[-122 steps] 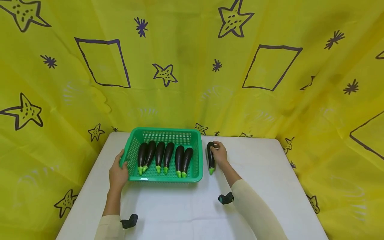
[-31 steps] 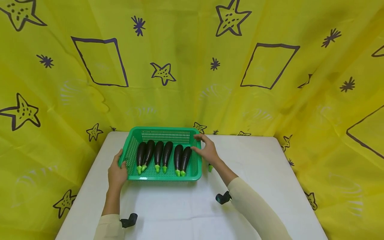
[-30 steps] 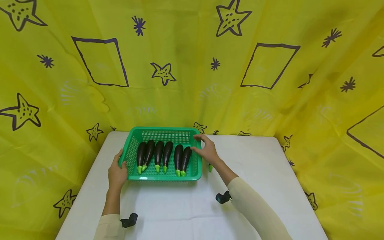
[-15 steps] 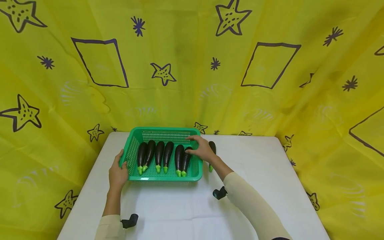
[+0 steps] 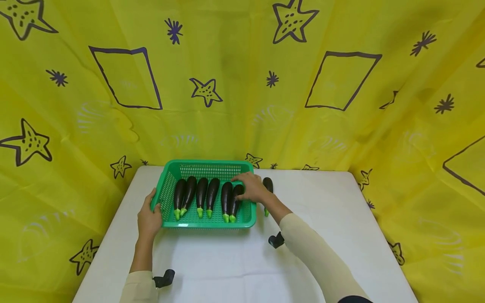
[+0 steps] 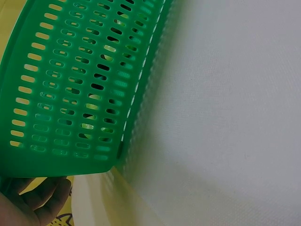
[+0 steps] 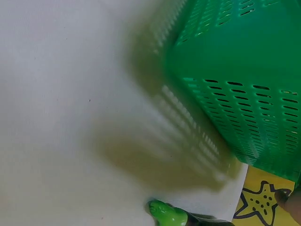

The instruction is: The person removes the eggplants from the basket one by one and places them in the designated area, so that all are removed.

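In the head view, a green plastic basket [image 5: 208, 224] stands on the white table, with several dark eggplants [image 5: 201, 195] lying in it side by side, green stems toward me. My left hand [image 5: 149, 219] grips the basket's left rim; in the left wrist view its curled fingers [image 6: 44, 197] show below the rim. My right hand [image 5: 253, 187] reaches over the right rim, thumb and fingers spread about the upper end of the rightmost eggplant [image 5: 235, 206]. Just outside the basket, partly behind this hand, lies another eggplant [image 5: 267, 185]; the right wrist view shows its green stem [image 7: 167, 214].
Yellow cloth [image 5: 242, 126] with drawn stars and frames hangs behind the table and along both sides. White table surface [image 5: 326, 202] extends right of the basket and in front of it. A black wrist camera [image 5: 164, 278] sits at the left sleeve.
My right hand has left the eggplant outside the basket, moved left over the right rim, and lowered toward the rightmost eggplant inside. My left hand stays on the basket.
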Action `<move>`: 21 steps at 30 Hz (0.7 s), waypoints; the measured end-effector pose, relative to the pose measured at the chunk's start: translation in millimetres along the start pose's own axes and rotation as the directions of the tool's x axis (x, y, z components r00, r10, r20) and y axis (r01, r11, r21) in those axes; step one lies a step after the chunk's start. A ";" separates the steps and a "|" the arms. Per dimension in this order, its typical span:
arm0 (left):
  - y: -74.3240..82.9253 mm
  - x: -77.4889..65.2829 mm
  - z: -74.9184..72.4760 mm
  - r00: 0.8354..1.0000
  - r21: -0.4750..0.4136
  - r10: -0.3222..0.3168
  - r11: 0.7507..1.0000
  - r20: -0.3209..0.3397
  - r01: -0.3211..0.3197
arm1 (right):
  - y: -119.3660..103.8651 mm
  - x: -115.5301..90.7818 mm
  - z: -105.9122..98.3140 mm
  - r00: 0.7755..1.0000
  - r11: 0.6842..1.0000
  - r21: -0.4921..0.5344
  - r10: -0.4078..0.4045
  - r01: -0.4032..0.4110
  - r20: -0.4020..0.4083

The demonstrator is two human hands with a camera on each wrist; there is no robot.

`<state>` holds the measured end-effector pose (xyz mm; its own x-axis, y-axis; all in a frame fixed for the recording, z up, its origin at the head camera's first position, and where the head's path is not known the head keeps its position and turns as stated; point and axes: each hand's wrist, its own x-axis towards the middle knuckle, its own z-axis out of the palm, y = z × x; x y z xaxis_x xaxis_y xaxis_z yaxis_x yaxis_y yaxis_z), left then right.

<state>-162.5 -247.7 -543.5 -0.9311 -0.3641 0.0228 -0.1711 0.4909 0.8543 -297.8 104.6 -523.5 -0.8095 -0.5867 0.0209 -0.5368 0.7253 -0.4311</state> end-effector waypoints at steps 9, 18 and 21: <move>-0.5 1.5 1.4 1.000 0.001 0.001 1.000 -0.009 -0.001 | -8.0 2.2 -5.4 0.995 0.975 -0.223 0.043 -0.022 0.089; 0.3 0.7 -0.4 1.000 0.004 -0.008 1.000 0.002 0.008 | -3.8 2.1 -4.1 0.998 0.998 -0.014 -0.058 0.058 -0.022; 0.0 1.2 0.4 1.000 0.001 -0.005 1.000 0.000 0.005 | -3.9 3.5 -4.6 0.992 0.992 0.057 -0.110 0.113 -0.057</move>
<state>-163.7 -247.9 -543.7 -0.9302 -0.3666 0.0187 -0.1760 0.4900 0.8538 -299.7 101.3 -517.6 -0.7577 -0.6415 0.1199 -0.6107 0.6322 -0.4769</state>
